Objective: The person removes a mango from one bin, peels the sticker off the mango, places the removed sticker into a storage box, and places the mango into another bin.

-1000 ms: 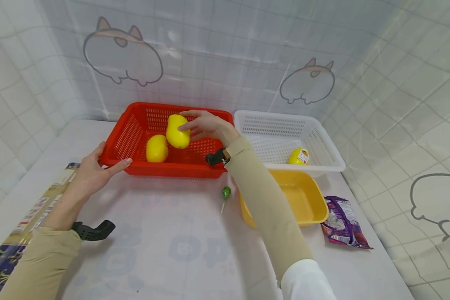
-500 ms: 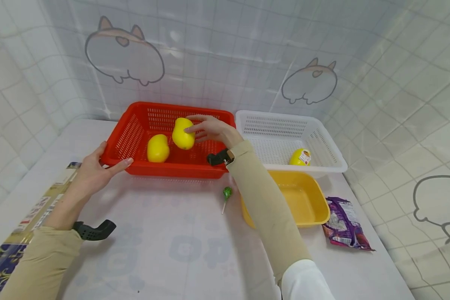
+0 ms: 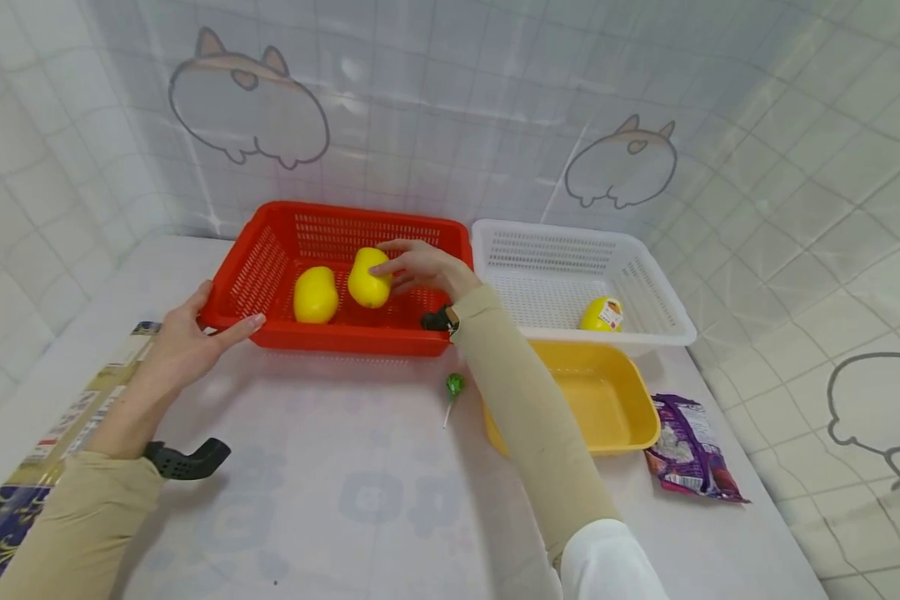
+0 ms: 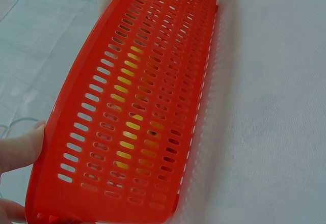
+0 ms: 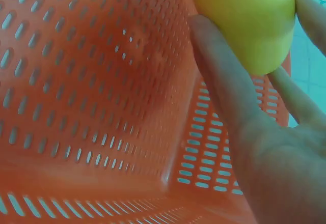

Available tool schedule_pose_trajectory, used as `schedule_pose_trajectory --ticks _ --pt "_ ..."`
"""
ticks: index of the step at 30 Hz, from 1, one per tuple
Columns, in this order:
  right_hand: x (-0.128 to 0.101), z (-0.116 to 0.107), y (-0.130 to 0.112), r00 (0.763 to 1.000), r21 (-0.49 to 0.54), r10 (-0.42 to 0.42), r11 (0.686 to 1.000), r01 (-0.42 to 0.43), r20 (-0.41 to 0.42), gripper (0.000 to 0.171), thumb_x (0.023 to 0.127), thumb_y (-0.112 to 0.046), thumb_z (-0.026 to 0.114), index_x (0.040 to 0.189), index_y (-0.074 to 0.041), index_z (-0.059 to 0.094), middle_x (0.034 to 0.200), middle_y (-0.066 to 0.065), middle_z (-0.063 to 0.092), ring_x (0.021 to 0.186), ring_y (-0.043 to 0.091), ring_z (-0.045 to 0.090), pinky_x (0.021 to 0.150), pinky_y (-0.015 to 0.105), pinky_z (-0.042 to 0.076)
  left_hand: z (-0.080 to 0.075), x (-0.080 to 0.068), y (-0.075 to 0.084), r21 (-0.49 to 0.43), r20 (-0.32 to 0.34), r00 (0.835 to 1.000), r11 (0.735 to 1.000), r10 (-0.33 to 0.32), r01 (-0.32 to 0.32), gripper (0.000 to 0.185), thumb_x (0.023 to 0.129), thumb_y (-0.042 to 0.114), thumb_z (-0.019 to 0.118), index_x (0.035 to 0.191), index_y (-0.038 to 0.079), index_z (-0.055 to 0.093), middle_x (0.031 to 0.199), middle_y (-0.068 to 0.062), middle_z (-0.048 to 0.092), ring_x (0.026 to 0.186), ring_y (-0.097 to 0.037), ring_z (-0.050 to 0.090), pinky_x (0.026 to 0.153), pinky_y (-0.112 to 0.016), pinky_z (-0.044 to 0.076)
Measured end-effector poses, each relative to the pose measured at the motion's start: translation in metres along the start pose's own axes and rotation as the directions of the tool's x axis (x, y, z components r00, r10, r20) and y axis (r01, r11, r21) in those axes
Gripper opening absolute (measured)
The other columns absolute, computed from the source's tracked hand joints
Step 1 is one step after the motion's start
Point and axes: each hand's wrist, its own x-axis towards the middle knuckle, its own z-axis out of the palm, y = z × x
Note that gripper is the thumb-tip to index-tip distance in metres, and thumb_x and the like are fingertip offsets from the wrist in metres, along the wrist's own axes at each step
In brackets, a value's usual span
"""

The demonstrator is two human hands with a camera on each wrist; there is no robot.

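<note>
My right hand grips a yellow mango-shaped fruit low inside the red basket, next to a second yellow fruit lying on the basket floor. In the right wrist view the fingers wrap the yellow fruit above the red basket's wall. My left hand holds the basket's front left corner, thumb on the rim. The left wrist view shows the red basket's slotted side and a fingertip against it.
A white basket at the right holds a small yellow fruit with a label. A yellow tray sits in front of it, a purple snack bag to its right. A green lollipop and a flat box lie on the table.
My right hand has lowered the yellow fruit deeper into the red basket, beside the other fruit. My left hand has stayed on the basket's corner.
</note>
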Motion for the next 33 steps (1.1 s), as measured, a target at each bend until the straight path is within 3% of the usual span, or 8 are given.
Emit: schedule_pose_trajectory --ticks 14,23,33 --pt "0.000 -0.001 0.005 1.000 -0.129 0.031 0.991 -0.032 -0.005 0.064 0.091 -0.019 0.074 0.148 -0.016 0.046 0.140 0.008 0.051 0.107 0.032 0.066 0.100 0.043 0.054 0.000 0.002 0.000 0.018 -0.004 1.000 1.000 0.003 -0.003 0.108 0.093 0.061 0.057 0.158 0.006 -0.010 0.161 -0.033 0.015 0.137 -0.053 0.027 0.102 -0.070 0.040" --pt "-0.001 -0.002 0.010 0.995 -0.301 0.088 0.951 -0.073 0.037 0.068 0.090 -0.025 0.075 0.149 -0.018 0.044 0.146 0.006 0.044 0.111 0.029 0.063 0.102 0.041 0.052 0.000 0.002 -0.001 0.021 -0.008 1.000 1.000 0.012 -0.012 0.108 0.093 0.060 0.057 0.158 0.006 -0.010 0.160 -0.033 0.017 0.136 -0.052 0.028 0.102 -0.070 0.040" --pt "-0.003 -0.002 0.012 0.992 -0.390 0.118 0.917 -0.090 0.048 0.070 0.089 -0.033 0.075 0.151 -0.022 0.043 0.145 0.006 0.047 0.113 0.027 0.063 0.098 0.039 0.055 0.000 0.002 0.000 0.016 0.005 1.000 1.000 0.012 -0.012 0.108 0.093 0.059 0.057 0.158 0.006 -0.010 0.161 -0.033 0.015 0.137 -0.053 0.026 0.103 -0.071 0.038"
